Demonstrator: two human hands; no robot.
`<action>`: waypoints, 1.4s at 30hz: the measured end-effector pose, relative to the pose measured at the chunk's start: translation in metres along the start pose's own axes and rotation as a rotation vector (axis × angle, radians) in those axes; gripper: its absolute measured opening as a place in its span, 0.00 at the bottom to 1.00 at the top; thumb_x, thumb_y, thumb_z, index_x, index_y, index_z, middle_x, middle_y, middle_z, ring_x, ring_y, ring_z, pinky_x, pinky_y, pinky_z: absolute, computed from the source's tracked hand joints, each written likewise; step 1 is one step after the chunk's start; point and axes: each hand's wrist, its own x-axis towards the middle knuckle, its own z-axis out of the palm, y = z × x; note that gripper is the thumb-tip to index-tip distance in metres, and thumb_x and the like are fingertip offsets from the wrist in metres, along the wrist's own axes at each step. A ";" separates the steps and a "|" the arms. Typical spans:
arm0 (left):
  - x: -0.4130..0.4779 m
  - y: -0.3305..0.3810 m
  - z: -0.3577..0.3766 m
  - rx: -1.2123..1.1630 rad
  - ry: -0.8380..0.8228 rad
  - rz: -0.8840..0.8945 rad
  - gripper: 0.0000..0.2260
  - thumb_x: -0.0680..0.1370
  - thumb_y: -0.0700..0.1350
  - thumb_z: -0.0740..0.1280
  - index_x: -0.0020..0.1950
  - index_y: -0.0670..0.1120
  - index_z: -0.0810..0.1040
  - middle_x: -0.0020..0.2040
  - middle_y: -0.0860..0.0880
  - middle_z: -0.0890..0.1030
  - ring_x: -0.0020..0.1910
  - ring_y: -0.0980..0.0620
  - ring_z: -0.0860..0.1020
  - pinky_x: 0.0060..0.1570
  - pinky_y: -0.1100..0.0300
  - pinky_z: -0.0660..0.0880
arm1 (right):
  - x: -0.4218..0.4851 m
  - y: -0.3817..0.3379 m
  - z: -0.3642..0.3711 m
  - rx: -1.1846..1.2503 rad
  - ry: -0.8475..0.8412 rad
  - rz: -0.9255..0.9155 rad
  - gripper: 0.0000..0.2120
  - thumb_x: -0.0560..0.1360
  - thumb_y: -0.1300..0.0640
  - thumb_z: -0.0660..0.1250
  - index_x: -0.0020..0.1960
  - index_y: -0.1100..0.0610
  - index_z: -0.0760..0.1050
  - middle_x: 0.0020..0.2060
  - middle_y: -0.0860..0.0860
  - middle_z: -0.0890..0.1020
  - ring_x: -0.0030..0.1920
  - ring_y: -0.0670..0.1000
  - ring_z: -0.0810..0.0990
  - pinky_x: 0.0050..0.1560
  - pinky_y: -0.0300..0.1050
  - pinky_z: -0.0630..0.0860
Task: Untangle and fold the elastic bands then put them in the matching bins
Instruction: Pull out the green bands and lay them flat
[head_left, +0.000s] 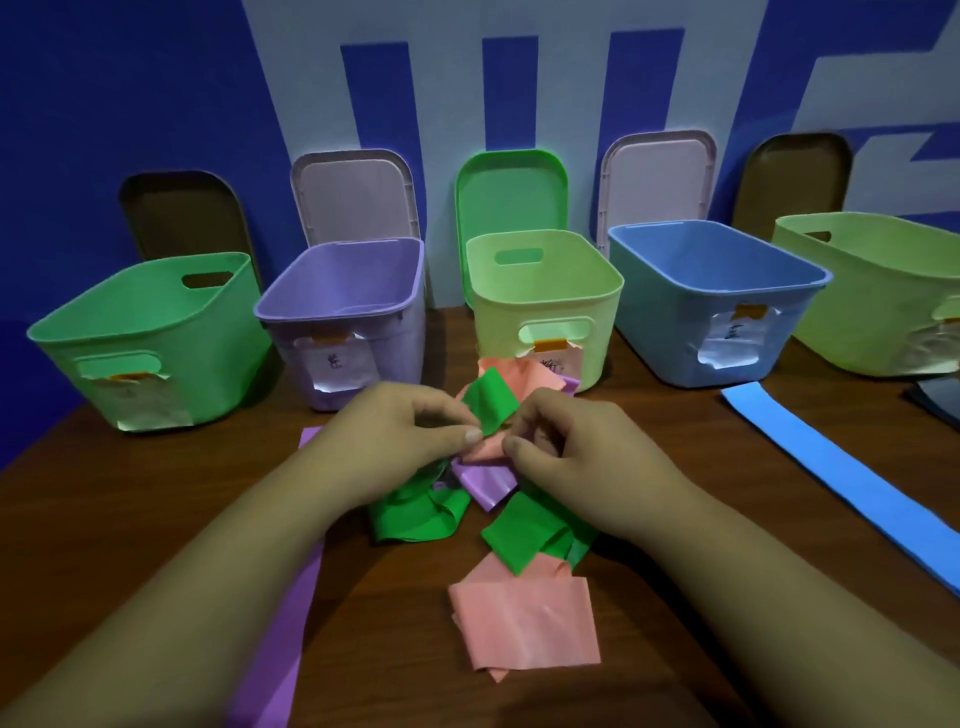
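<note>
While open-topped, bins (545, 312) behind bands (488, 405).

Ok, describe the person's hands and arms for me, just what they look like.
Nothing is worn. The left hand and right hand are bare: no gloves, rings or watch. The left forearm and right forearm are bare too, no sleeve in view. Thumbnails short, unpainted.

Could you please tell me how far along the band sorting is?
Done: only the blue band lies free, flat on the table. In hand: the left hand and right hand pinch the knot of green band, pink band and purple band. Left: untangling, folding, binning; the purple bin and blue bin look empty.
</note>
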 end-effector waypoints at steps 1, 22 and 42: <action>0.000 -0.002 -0.001 -0.007 0.010 -0.006 0.05 0.78 0.48 0.78 0.53 0.55 0.90 0.50 0.62 0.88 0.51 0.67 0.83 0.53 0.71 0.77 | 0.001 -0.001 0.000 -0.001 0.014 -0.001 0.06 0.78 0.43 0.70 0.48 0.44 0.77 0.34 0.45 0.79 0.35 0.45 0.79 0.37 0.53 0.79; -0.007 0.005 0.008 -0.151 0.090 -0.074 0.04 0.80 0.50 0.75 0.48 0.55 0.90 0.35 0.55 0.86 0.35 0.62 0.81 0.42 0.64 0.75 | 0.005 -0.002 0.011 0.179 -0.107 0.089 0.12 0.83 0.40 0.67 0.51 0.44 0.87 0.42 0.44 0.87 0.45 0.44 0.83 0.49 0.55 0.82; -0.015 0.018 0.001 -0.206 0.513 0.143 0.11 0.88 0.50 0.59 0.51 0.49 0.76 0.44 0.41 0.80 0.44 0.42 0.78 0.47 0.37 0.79 | 0.007 -0.008 0.002 0.407 0.031 0.340 0.19 0.81 0.54 0.66 0.31 0.53 0.77 0.24 0.47 0.76 0.26 0.45 0.72 0.32 0.42 0.68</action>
